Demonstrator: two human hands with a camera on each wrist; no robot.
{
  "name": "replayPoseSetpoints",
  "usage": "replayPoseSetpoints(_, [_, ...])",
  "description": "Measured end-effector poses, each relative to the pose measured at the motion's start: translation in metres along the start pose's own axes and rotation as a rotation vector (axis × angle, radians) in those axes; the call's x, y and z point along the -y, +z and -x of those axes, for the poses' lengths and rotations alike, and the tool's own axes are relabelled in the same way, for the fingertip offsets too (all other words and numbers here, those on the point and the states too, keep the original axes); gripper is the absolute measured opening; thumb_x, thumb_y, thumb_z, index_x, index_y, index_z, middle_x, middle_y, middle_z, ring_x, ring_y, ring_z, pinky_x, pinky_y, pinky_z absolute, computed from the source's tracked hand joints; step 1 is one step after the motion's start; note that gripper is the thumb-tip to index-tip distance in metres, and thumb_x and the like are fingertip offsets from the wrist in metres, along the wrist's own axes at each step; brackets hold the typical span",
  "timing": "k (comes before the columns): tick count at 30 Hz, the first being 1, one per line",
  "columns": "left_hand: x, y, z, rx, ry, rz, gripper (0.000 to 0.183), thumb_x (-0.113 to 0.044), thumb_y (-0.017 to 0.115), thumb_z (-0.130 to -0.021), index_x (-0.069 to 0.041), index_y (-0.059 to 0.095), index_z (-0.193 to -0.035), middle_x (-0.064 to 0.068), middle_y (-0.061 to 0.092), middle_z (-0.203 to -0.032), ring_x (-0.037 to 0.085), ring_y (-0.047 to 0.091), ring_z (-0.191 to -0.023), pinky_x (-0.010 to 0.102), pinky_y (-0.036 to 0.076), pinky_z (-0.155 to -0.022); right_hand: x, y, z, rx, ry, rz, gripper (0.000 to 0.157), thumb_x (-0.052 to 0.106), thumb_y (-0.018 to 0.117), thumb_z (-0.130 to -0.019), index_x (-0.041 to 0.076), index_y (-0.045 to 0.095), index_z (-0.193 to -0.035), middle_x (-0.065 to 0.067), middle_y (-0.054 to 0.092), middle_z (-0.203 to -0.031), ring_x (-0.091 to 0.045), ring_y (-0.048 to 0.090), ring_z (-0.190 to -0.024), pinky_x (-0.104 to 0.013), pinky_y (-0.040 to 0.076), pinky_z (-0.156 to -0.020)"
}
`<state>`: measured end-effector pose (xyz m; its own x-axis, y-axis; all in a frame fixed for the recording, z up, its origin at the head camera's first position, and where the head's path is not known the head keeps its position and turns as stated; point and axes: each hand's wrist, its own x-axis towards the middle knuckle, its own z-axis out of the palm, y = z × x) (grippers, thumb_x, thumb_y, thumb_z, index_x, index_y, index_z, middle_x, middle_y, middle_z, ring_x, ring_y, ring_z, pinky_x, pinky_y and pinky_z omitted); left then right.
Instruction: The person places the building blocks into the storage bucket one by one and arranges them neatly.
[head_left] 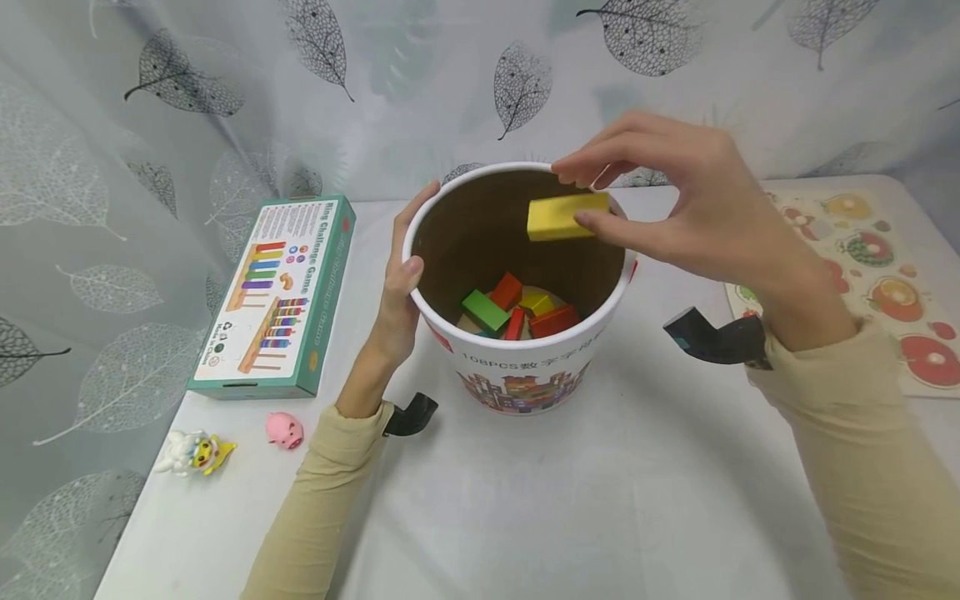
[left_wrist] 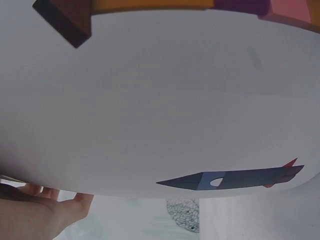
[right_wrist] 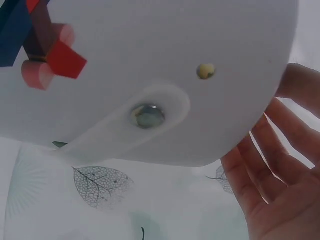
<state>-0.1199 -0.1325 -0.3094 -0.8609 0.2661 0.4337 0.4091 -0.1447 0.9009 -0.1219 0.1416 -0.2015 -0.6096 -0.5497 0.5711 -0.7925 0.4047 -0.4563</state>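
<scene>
A large white paper bucket with printed castle pictures stands on the table, its mouth towards me. My left hand grips the bucket's left rim, thumb over the front and fingers around the outside. Above the mouth, at the right rim, my right hand holds a yellow block; the thumb lies across its near face and the other fingers curve above it. Inside, at the bottom, lie a green block, an orange-red block, a red block and a smaller yellow block.
On the left lies a Ring Challenge Game box. Nearer me are a pink pig figure and a small white-and-yellow figure. A fruit-patterned board lies at the right. A leaf-print curtain hangs behind the table.
</scene>
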Motion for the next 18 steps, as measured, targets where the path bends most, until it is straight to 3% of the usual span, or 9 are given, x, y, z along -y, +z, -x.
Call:
replayPoseSetpoints(6, [0.001,0.001,0.0,0.009,0.003,0.018,0.091,-0.068,0.048,-0.082,-0.018,0.022,-0.154,0.005,0.037,-0.149,0.029,0.038,-0.132,0.057,0.032,-0.107,-0.003,-0.002,-0.001,0.027,-0.032,-0.011,0.043,-0.003,0.079,-0.074,-0.003,0.067,-0.116,-0.011,0.069,-0.11,-0.012,0.063,-0.096,-0.018,0.049,-0.089])
replayPoseSetpoints(11, [0.002,0.0,0.0,0.002,0.0,0.019,0.092,-0.067,0.049,-0.082,-0.017,0.021,-0.154,0.006,0.036,-0.149,0.028,0.037,-0.132,0.056,0.033,-0.107,-0.002,-0.008,0.001,0.024,-0.038,0.028,0.045,-0.002,0.079,-0.075,-0.003,0.066,-0.118,-0.012,0.068,-0.111,-0.008,0.063,-0.097,-0.017,0.048,-0.088])
replayPoseSetpoints(18, [0.0,0.0,0.001,-0.002,0.003,0.016,0.091,-0.068,0.048,-0.082,-0.018,0.022,-0.154,0.005,0.036,-0.149,0.027,0.037,-0.132,0.054,0.033,-0.107,-0.01,-0.018,0.011,-0.057,0.031,0.093,0.05,-0.01,0.079,-0.071,0.0,0.066,-0.119,-0.012,0.067,-0.112,-0.003,0.061,-0.101,-0.013,0.047,-0.091])
